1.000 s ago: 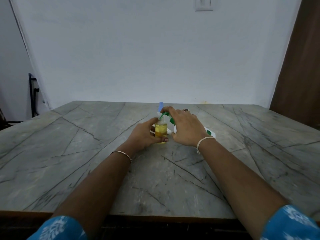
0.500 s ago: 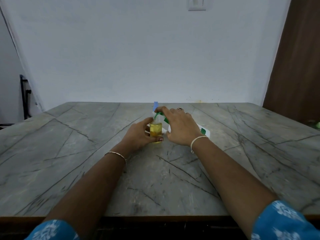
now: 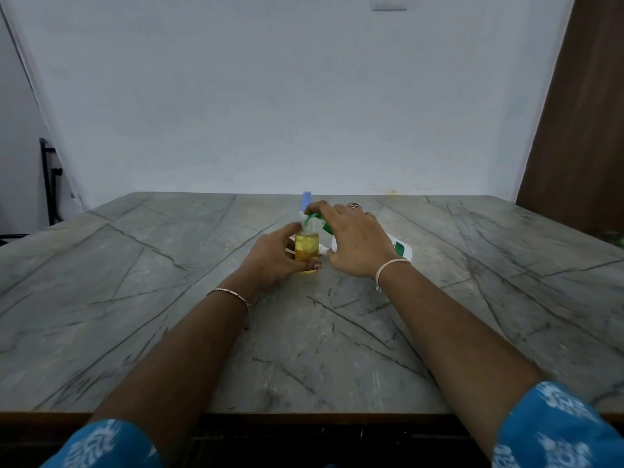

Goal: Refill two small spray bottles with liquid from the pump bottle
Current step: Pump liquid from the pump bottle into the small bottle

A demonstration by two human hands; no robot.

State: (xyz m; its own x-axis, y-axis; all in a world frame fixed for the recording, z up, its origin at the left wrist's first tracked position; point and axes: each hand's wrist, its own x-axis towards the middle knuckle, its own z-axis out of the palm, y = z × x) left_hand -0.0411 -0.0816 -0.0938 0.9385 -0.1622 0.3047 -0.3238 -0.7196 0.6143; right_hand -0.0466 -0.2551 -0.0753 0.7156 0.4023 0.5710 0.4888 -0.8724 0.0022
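Observation:
A small clear spray bottle (image 3: 306, 248) with yellow liquid stands upright on the table. My left hand (image 3: 275, 256) grips it from the left, thumb across its lower front. The white pump bottle (image 3: 400, 248) with green pump head (image 3: 312, 217) is tilted over it, nozzle at the small bottle's mouth. My right hand (image 3: 354, 241) holds the pump bottle, with fingers on the pump head. Behind them a second small bottle's light blue cap (image 3: 306, 198) shows; its body is hidden.
A grey marble table (image 3: 169, 298) stretches wide on both sides, its front edge near me. A white wall stands behind, a brown door (image 3: 580, 130) at the right, and a dark metal frame (image 3: 50, 184) at the far left.
Both hands keep their grip on the bottles. Only the camera has shifted slightly; the liquid level looks about the same.

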